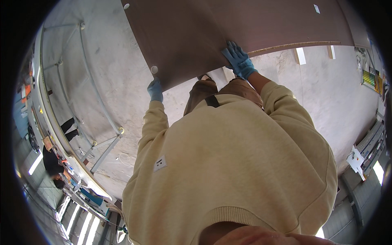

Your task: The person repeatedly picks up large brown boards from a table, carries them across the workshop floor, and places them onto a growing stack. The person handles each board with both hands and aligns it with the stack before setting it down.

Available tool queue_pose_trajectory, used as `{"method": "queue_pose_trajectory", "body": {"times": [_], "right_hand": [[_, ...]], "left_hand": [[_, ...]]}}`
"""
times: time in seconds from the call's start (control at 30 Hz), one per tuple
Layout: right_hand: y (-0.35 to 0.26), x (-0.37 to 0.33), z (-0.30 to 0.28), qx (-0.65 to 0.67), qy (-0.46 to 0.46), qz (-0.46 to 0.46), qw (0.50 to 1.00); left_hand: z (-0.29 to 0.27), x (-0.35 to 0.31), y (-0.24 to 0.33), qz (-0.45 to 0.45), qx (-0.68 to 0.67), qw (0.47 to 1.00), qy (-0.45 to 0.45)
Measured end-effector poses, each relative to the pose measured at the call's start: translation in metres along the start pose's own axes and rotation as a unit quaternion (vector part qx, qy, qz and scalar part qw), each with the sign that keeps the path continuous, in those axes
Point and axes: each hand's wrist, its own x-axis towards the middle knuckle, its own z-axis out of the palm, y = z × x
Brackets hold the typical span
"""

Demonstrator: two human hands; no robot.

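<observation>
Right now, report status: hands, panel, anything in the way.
Left hand gripping the brown panel at its near corner. Right hand flat on its near edge. Panel held over concrete floor. Metal rail frame to the left.

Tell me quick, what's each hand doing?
Left hand: gripping the corner edge of the brown board.
Right hand: pressed flat, fingers spread, on the board.

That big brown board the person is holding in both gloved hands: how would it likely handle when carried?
The brown board looks thin at its pale edge, so it probably flexes a little. It spans well past both hands, the left hand at its corner and the right hand flat on its face, so it is likely unwieldy. Its smooth face may slip, though the gloves should help.
</observation>
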Motion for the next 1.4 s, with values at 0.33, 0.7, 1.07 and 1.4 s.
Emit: {"method": "queue_pose_trajectory", "body": {"times": [0.33, 0.7, 1.07, 1.4], "right_hand": [[-0.005, 0.003, -0.012, -0.037, -0.074, 0.026, 0.996], [0.030, -0.229, -0.055, -0.008, -0.074, 0.134, 0.988], [0.096, -0.617, -0.123, 0.221, -0.266, 0.648, 0.678], [0.189, -0.691, -0.126, 0.342, -0.151, 0.735, 0.566]], "left_hand": [[0.003, 0.017, -0.017, -0.035, 0.201, 0.977, 0.067], [-0.005, -0.099, -0.092, -0.184, 0.028, 0.979, -0.085], [0.282, -0.267, -0.130, 0.315, 0.612, 0.641, -0.340], [0.512, -0.385, -0.050, 0.032, 0.454, 0.790, -0.410]]}}
